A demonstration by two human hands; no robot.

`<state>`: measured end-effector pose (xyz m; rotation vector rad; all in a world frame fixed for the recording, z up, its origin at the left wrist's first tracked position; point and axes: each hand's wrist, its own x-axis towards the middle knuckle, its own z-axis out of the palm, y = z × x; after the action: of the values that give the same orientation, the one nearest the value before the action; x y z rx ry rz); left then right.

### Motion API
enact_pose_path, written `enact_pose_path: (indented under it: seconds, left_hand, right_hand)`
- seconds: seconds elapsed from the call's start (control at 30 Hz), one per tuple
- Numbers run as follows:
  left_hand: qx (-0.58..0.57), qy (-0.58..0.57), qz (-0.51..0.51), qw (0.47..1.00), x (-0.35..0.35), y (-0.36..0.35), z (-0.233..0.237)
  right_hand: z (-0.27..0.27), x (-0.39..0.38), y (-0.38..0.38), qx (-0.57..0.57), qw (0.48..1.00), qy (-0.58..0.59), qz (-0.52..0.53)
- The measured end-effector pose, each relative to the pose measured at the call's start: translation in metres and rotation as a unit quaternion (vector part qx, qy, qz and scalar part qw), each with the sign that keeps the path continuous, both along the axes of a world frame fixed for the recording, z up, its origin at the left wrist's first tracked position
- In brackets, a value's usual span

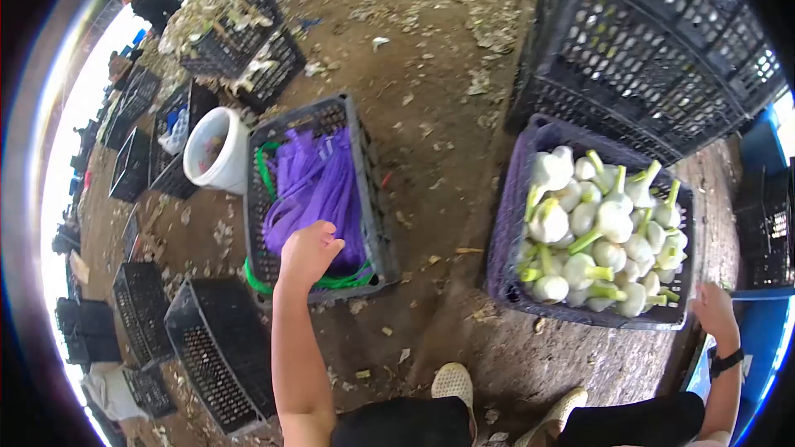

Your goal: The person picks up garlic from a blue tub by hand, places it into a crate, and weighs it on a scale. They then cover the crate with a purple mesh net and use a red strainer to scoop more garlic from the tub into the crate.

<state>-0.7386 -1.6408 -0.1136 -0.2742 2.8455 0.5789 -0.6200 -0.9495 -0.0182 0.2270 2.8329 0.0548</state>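
My left hand (310, 250) is over a black plastic crate (377, 236), with its fingers curled in. Under it lies a heap of purple mesh bags (313, 174), and a green strap (341, 281) runs along the crate's near edge. Whether the curled fingers have hold of anything is hidden. At the right, my right hand (714, 312), with a dark band at the wrist, is beside the near right corner of a second crate (580, 314). Its fingers look loosely apart with nothing visible in them. White garlic bulbs (613, 222) with cut green stems fill that second crate.
Tall stacked black crates (638, 58) stand behind the garlic. A white bucket (214, 153) touches the bag crate's left side. More crates (219, 348) stand at the left, one heaped with plant scraps (217, 21). Dry peelings litter the dirt floor (431, 157).
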Motion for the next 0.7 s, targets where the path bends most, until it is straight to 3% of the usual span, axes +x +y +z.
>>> enact_pose_path:
  seconds: [0.07,0.17,0.2,0.27,0.37,0.4,0.5,0.7]
  left_hand:
    - [-0.003,-0.002,0.013,1.0,-0.005,0.011,0.005]
    - [-0.051,-0.052,-0.036,0.997,-0.013,0.013,-0.019]
    - [-0.069,-0.075,-0.049,0.994,-0.017,0.015,-0.031]
    - [-0.107,-0.092,-0.037,0.989,-0.025,0.018,-0.073]
    - [-0.123,-0.132,-0.005,0.984,-0.033,0.02,-0.107]
    - [-0.122,-0.145,0.008,0.982,-0.034,0.021,-0.109]
    - [-0.077,-0.069,0.042,0.994,-0.027,0.016,-0.096]
    - [0.012,-0.041,-0.009,0.999,-0.017,0.001,-0.129]
  right_hand:
    - [0.034,-0.005,-0.038,-0.066,0.993,0.089,-0.035]
    - [0.058,0.009,-0.069,-0.016,0.997,0.058,-0.041]
    - [0.056,0.018,-0.072,-0.12,0.985,0.117,-0.03]
    - [0.063,0.022,-0.073,-0.166,0.98,0.089,-0.06]
    - [0.069,0.016,-0.052,-0.088,0.99,0.112,-0.022]
    - [0.077,0.01,-0.063,-0.122,0.981,0.13,-0.074]
    - [0.076,0.007,-0.057,-0.186,0.961,0.183,-0.087]
    - [0.033,0.01,-0.053,-0.286,0.951,0.044,-0.107]
